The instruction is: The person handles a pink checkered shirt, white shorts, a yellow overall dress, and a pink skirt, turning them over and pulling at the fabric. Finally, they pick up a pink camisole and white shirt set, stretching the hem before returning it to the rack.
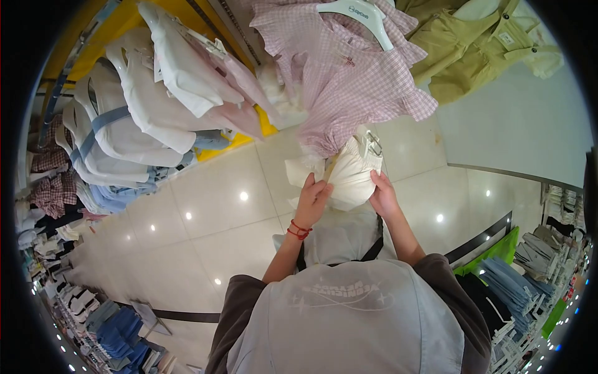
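Observation:
Cream shorts [352,181] with a gathered elastic waist are held between my two hands, in front of my body. My left hand [313,198] grips their left side, thumb on top; a red cord bracelet circles that wrist. On the opposite edge, my right hand [384,194] pinches the fabric between thumb and fingers. A clear clip hanger [372,143] is at the waistband. Just beyond hangs a pink gingham top [361,81] on a white hanger [360,15], its lower hem reaching down to the shorts.
White tops [134,118] hang on a rail at left, above folded jeans. Olive overalls [479,47] hang at upper right beside a pale panel [523,118]. Racks of clothes [517,280] stand at lower right and lower left. Shiny floor tiles [218,206] lie between.

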Motion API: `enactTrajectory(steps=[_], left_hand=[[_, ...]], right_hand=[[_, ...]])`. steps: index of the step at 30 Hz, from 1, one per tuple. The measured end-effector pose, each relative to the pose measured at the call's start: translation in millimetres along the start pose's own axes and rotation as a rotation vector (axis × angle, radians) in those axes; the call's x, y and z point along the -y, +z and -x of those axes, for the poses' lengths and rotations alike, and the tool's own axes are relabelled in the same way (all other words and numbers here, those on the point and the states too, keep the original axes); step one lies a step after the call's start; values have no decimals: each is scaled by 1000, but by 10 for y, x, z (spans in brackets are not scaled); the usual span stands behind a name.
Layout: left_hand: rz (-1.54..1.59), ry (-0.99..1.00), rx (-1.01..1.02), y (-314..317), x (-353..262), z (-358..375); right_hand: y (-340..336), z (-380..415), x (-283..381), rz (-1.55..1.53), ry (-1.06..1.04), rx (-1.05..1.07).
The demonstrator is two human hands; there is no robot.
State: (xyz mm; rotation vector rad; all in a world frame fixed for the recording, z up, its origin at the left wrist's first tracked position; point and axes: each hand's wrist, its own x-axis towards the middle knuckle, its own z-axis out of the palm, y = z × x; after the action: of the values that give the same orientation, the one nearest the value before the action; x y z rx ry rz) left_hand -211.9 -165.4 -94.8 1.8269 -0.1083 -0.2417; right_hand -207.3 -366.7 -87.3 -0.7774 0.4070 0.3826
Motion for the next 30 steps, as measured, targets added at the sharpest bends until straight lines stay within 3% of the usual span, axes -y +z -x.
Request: enactTrajectory(steps=[3,6,9,12,13,15,18,19,22,25,28,30], left_hand=[[21,12,-7,-8,28,-4],[90,139,-66,115,-89,11],[33,49,138,244,150,103],[687,-185,285,112,355,-8],[971,-359,146,155,285,18],[1146,-443,128,94,105,-12],[1302,-498,183,12,-96,-23],[1337,-507,217,0,-114,-12],[1170,-533,271,16,-69,-22],[758,-449,289,72,-118,-15],[297,-342,348,73,-328,-45],[125,-256,321,113,-435,-38]], right_hand=[[104,26,49,25,-25,-40],[108,32,108,510,50,99],[583,154,158,549,69,438],[631,142,50,598,-84,539],[575,136,12,599,-94,440],[413,117,-67,593,-111,248],[237,140,-100,1076,-343,73],[213,176,-123,1008,-295,37],[202,186,-136,1036,-457,63],[463,119,-18,989,-596,-42],[509,-20,12,1001,-342,-94],[440,-78,-26,1011,-349,-90]])
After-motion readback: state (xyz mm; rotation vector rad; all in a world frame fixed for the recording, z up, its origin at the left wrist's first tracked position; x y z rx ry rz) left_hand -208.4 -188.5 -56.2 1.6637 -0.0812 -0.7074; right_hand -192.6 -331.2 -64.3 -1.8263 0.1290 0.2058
